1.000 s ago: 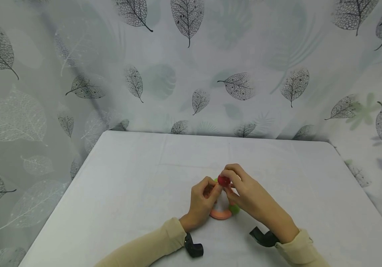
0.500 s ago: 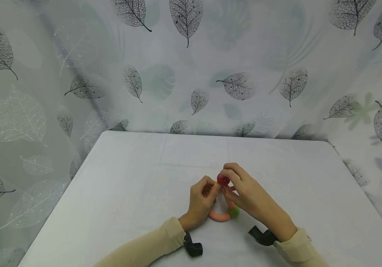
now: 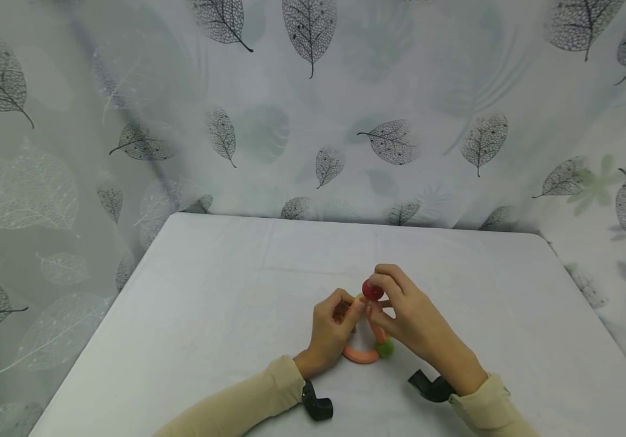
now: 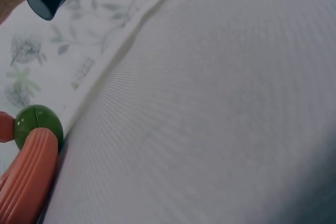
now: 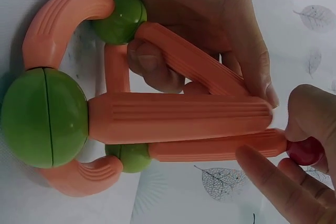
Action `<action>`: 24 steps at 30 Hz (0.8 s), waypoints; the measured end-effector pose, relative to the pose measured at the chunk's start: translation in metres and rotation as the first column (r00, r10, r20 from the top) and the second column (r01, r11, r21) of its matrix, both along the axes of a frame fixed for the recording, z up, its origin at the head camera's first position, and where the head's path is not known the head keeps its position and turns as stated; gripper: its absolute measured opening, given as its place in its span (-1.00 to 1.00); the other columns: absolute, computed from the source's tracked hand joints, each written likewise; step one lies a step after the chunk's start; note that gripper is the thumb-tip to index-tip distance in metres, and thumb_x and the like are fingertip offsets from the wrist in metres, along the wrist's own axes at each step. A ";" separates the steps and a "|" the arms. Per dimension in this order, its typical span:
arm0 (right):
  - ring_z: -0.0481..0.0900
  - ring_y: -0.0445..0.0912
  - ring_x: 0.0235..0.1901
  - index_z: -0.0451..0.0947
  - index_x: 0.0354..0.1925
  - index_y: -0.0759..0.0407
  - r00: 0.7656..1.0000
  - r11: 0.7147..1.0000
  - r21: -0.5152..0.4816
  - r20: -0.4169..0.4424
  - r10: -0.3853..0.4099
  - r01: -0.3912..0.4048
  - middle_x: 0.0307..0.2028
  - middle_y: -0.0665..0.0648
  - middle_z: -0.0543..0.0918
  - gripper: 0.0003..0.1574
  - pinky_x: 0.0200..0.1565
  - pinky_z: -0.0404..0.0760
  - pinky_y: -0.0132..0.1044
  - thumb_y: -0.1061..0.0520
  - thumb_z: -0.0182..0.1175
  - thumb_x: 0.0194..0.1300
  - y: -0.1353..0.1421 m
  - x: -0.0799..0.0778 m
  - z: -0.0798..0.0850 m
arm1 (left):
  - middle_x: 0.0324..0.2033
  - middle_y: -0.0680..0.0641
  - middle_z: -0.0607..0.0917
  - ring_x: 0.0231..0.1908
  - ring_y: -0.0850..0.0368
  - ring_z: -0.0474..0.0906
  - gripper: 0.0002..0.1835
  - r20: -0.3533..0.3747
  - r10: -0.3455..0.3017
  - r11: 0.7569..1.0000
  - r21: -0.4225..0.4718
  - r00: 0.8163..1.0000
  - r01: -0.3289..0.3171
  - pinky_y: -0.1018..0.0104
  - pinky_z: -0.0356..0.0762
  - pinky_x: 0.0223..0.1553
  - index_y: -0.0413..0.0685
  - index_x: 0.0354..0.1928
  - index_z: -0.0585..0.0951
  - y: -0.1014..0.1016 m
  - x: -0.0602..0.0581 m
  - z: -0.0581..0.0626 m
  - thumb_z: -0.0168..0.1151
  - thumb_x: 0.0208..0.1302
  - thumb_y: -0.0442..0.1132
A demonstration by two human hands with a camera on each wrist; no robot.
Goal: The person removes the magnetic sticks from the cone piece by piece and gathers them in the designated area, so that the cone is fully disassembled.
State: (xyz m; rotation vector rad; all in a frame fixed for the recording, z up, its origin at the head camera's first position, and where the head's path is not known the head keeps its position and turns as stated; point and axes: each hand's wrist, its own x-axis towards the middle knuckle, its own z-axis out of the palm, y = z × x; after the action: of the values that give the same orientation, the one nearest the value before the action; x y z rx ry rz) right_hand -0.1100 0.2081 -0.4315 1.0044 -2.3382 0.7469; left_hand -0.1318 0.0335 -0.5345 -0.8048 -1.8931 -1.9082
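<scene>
A toy frame of orange rods and green balls stands on the table between both hands. Curved rods [image 5: 68, 22] join its green balls [image 5: 44, 118] in a ring, and straight rods [image 5: 181, 118] rise from the balls and lean together. Low in the frame, the left hand [image 3: 330, 331] holds the straight rods near their upper ends. With thumb and fingers the right hand [image 3: 408, 309] pinches a red ball [image 5: 306, 151]. That ball meets the tip of one straight rod [image 5: 220, 147]; the other two tips show apart from it. The left wrist view catches only a green ball [image 4: 39, 124] and orange rods [image 4: 31, 177].
A white cloth covers the table [image 3: 225, 303]. Behind it hangs a leaf-print curtain [image 3: 345, 121]. Each wrist carries a black camera mount, one at the left wrist [image 3: 317, 403] and one at the right [image 3: 432, 388].
The right hand has shifted slightly up and to the right with the red ball over the last half second. The left hand stays in place on the rods.
</scene>
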 end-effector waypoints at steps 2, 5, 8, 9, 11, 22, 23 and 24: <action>0.64 -0.13 -0.09 0.49 0.05 0.30 1.000 1.000 -0.002 -0.004 0.000 0.000 0.05 0.15 0.50 -0.36 -0.22 0.73 -0.47 0.47 0.49 0.00 0.000 0.000 0.000 | -0.58 -0.16 0.65 -0.62 0.44 0.45 -0.90 0.002 0.000 1.000 0.000 1.000 0.000 0.53 0.46 -0.64 -0.09 -0.27 0.58 0.000 0.000 0.000 0.25 0.46 -0.38; 0.66 -0.12 -0.09 0.49 0.10 0.31 1.000 1.000 0.007 -0.002 -0.007 0.007 0.06 0.17 0.49 -0.35 -0.19 0.74 -0.44 0.47 0.44 0.01 0.000 0.000 0.000 | -0.56 -0.16 0.66 -0.63 0.41 0.46 -0.91 -0.002 0.003 1.000 -0.002 1.000 -0.003 0.52 0.46 -0.64 -0.09 -0.27 0.58 0.000 0.000 0.000 0.25 0.46 -0.38; 0.67 -0.10 -0.09 0.51 0.13 0.32 1.000 1.000 0.015 -0.003 -0.007 0.007 0.06 0.19 0.49 -0.34 -0.17 0.74 -0.43 0.44 0.45 0.03 0.000 -0.001 0.001 | -0.58 -0.12 0.64 -0.65 0.36 0.47 -0.92 0.001 0.008 1.000 -0.003 1.000 -0.008 0.53 0.43 -0.65 -0.08 -0.25 0.59 0.000 -0.001 -0.001 0.25 0.46 -0.37; 0.66 -0.10 -0.09 0.52 0.13 0.31 1.000 1.000 0.014 -0.001 -0.004 0.004 0.06 0.19 0.49 -0.35 -0.17 0.74 -0.44 0.43 0.46 0.04 0.000 -0.001 0.002 | -0.57 -0.11 0.64 -0.66 0.33 0.47 -0.92 -0.002 0.010 1.000 -0.006 1.000 -0.010 0.53 0.43 -0.65 -0.08 -0.25 0.59 0.000 -0.001 -0.001 0.26 0.45 -0.37; 0.66 -0.11 -0.11 0.53 0.12 0.31 1.000 1.000 0.015 -0.004 0.000 0.000 0.06 0.18 0.50 -0.37 -0.17 0.72 -0.45 0.42 0.47 0.05 0.000 -0.002 0.002 | -0.58 -0.10 0.64 -0.68 0.28 0.48 -0.93 -0.004 0.014 1.000 -0.010 1.000 -0.014 0.53 0.42 -0.65 -0.07 -0.24 0.60 0.000 -0.001 -0.002 0.26 0.45 -0.37; 0.64 -0.15 -0.14 0.56 0.11 0.26 1.000 0.999 0.047 -0.013 -0.001 0.001 0.02 0.13 0.63 -0.36 -0.17 0.72 -0.38 0.39 0.47 0.01 0.000 -0.001 -0.001 | -0.57 -0.12 0.64 -0.67 0.24 0.50 -0.95 -0.001 0.024 0.999 -0.021 1.000 -0.024 0.52 0.45 -0.63 -0.10 -0.22 0.59 0.000 -0.001 -0.002 0.25 0.47 -0.34; 0.65 -0.16 -0.15 0.55 0.11 0.26 1.000 0.999 0.043 0.000 -0.001 0.001 0.00 0.12 0.64 -0.36 -0.16 0.72 -0.38 0.39 0.47 0.02 0.001 -0.001 -0.002 | -0.58 -0.10 0.64 -0.66 0.28 0.49 -0.95 -0.002 0.024 0.999 -0.026 1.000 -0.024 0.53 0.43 -0.63 -0.09 -0.21 0.58 0.000 -0.001 -0.002 0.24 0.47 -0.34; 0.66 -0.16 -0.15 0.55 0.11 0.25 1.000 0.999 0.040 0.014 -0.004 0.003 -0.01 0.11 0.64 -0.36 -0.16 0.73 -0.38 0.38 0.47 0.03 0.001 -0.001 -0.002 | -0.58 -0.09 0.63 -0.64 0.32 0.49 -0.96 -0.004 0.023 0.999 -0.031 1.000 -0.023 0.53 0.41 -0.63 -0.10 -0.21 0.58 0.000 -0.001 -0.002 0.24 0.48 -0.33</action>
State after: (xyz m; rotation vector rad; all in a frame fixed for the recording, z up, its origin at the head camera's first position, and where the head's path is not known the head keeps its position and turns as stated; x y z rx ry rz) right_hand -0.1109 0.2088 -0.4333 1.0148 -2.3754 0.7101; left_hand -0.1330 0.0338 -0.5362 -0.7915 -1.9267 -1.8667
